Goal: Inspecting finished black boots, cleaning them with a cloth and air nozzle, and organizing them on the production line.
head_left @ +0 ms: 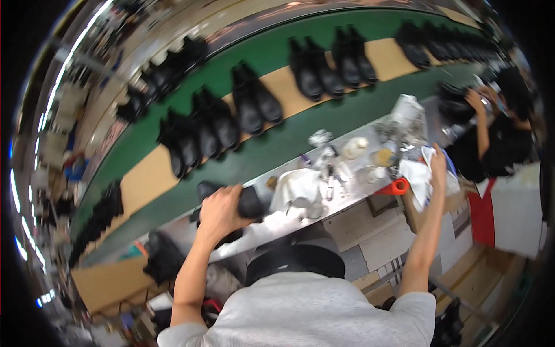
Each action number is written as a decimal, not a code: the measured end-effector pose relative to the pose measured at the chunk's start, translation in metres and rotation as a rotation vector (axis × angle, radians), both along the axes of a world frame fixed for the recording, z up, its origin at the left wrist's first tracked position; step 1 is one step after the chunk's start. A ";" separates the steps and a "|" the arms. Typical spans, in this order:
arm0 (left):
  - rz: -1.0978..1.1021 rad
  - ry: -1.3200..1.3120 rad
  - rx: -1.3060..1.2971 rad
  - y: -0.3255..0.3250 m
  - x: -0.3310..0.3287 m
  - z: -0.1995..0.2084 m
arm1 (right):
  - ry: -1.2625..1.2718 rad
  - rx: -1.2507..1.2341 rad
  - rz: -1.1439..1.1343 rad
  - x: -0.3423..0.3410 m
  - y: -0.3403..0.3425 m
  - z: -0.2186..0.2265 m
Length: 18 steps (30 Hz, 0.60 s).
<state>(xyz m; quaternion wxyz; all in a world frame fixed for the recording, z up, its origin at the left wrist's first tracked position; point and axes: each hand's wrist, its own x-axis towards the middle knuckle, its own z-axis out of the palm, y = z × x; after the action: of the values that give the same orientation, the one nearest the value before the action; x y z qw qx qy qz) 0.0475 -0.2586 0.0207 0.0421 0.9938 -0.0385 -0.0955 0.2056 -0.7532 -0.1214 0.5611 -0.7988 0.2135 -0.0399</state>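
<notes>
My left hand (222, 209) is wrapped over a black shoe (250, 202) at the left end of the metal work table (243, 234). The shoe's dark parts show on both sides of my fingers, and its underside is hidden. Out to the right, my right hand (439, 164) is closed on a white cloth (417, 177) with blue on it, which hangs over the table's right end. Another white cloth (296, 189) lies bunched on the table between my hands.
Bottles (355, 148), jars and small tools crowd the tabletop. An orange-red ring-shaped thing (399, 186) sits at its front edge. Beyond runs a green conveyor (277, 144) with pairs of black shoes (256, 99) on tan boards. A co-worker (497, 127) handles black footwear at right.
</notes>
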 end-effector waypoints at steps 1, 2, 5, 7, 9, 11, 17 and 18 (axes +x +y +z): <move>-0.042 -0.044 -0.068 0.004 0.002 -0.002 | 0.045 -0.031 0.152 -0.017 0.035 0.035; -0.099 -0.051 -0.117 0.007 0.006 -0.007 | -0.050 0.044 0.350 -0.034 0.068 0.042; -0.135 -0.024 -0.151 0.016 0.006 -0.016 | -0.442 -0.177 1.182 -0.071 0.199 0.053; -0.184 -0.071 -0.167 0.025 0.001 -0.019 | -0.054 0.281 1.082 -0.104 0.287 0.083; -0.208 -0.067 -0.194 0.027 -0.001 -0.019 | -0.159 0.255 1.109 -0.106 0.322 0.063; -0.237 -0.065 -0.203 0.034 -0.004 -0.024 | -0.275 0.029 1.195 -0.105 0.342 0.058; -0.342 -0.047 -0.223 0.050 -0.010 -0.031 | 0.411 0.224 1.186 -0.093 0.347 0.085; -0.345 -0.046 -0.232 0.050 -0.008 -0.032 | 0.203 0.053 1.225 -0.101 0.349 0.087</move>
<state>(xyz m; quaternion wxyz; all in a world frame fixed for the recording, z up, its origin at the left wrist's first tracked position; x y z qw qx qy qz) 0.0392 -0.2087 -0.0112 0.1381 0.9629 -0.2200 -0.0737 0.1047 -0.4046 -0.0344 0.4787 -0.7618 -0.2305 0.3707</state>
